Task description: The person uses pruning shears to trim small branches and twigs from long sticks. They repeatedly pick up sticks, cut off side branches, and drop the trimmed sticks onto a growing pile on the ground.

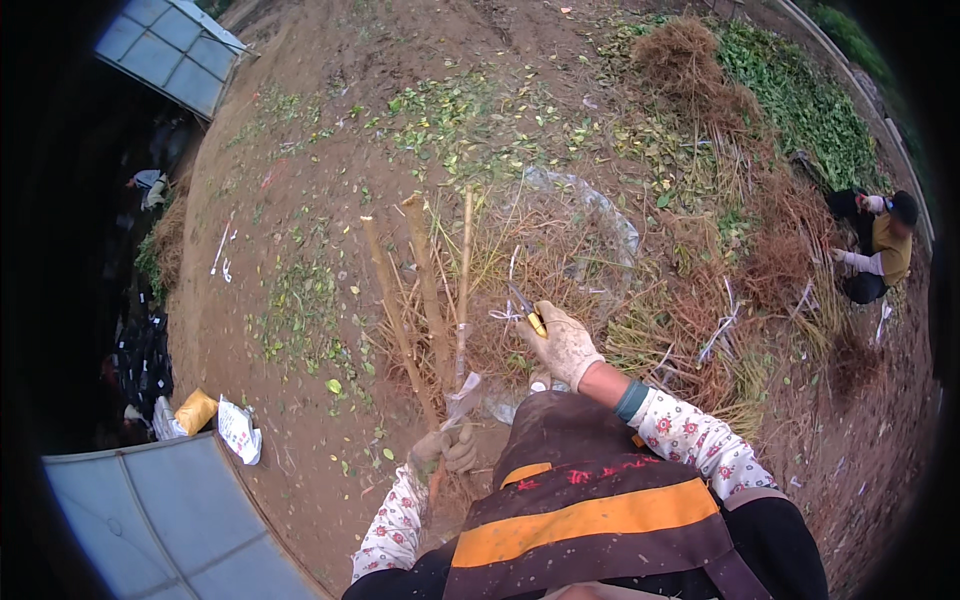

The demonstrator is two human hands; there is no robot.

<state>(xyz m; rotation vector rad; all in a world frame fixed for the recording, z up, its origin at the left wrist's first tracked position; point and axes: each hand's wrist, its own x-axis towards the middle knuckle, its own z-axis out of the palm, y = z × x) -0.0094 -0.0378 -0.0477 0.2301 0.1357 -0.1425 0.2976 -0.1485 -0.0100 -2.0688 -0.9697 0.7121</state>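
Observation:
My left hand (447, 450), in a dirty pale glove, is closed around the lower part of the cut woody stems (430, 290). Three thick ones rise from it with pale cut tops, slightly fanned apart. A strip of clear whitish plastic (463, 398) hangs at the stems just above the fingers. In my gloved right hand (565, 348) is a pair of pruning shears (537, 323) with yellow handles, its dark blades pointing up and left, apart from the stems. Thin brown roots and twigs (570, 275) lie on the ground beyond both hands.
Bundles of rooted saplings (690, 300) with white ties lie to the right, where another person (880, 245) crouches. Green leafy cuttings (795, 100) are heaped at the far right. At left are white sacks (239, 432), a yellow sack (196, 411) and blue-grey metal panels (170, 510).

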